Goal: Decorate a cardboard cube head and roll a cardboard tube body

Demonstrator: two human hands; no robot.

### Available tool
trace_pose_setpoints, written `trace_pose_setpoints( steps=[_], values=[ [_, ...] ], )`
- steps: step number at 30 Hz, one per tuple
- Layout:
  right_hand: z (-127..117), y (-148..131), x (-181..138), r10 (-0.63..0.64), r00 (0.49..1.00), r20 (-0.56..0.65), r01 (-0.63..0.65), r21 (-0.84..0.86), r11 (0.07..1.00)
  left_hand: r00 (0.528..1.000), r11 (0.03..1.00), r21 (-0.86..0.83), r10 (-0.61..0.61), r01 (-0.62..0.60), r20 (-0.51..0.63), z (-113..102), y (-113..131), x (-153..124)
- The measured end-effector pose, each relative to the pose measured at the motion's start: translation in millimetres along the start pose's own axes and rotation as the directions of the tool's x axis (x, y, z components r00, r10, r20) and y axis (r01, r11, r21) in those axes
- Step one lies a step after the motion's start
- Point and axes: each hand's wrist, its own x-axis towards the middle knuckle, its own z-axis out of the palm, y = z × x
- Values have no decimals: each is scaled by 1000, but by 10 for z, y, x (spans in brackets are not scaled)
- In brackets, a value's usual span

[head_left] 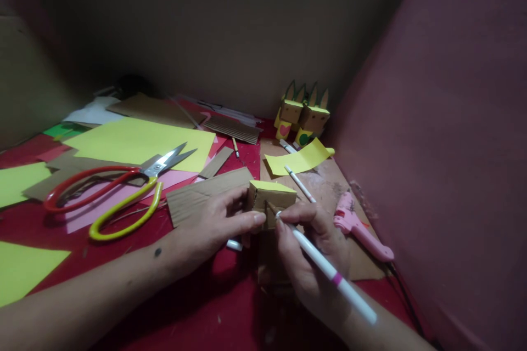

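My left hand grips a small cardboard box with a yellow paper top, fingers wrapped round its left side and front. My right hand pinches a white pen with a pink band. The pen's tip touches the front face of the box. Both hands rest low over the red table surface.
Large scissors with red and yellow handles lie at the left on yellow and pink paper. A pink glue gun and another white pen lie right of the box. Two cardboard figures with ears stand at the back. A maroon wall closes the right side.
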Motion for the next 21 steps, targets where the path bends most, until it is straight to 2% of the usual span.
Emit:
trace_pose_setpoints(
  steps=[10, 16, 21],
  values=[
    [22, 4, 14, -41, 999, 7, 41, 1, 999, 1000, 1000, 19, -2, 2, -7, -16, 5, -20],
    [5, 11, -34, 47, 999, 10, -47, 4, 999, 1000, 1000, -1, -4, 4, 2, -9, 11, -1],
    [18, 25, -26, 39, 999, 38, -41, 60, 997, 1000, 1000, 6, -2, 2, 6, -13, 1, 4]
  ],
)
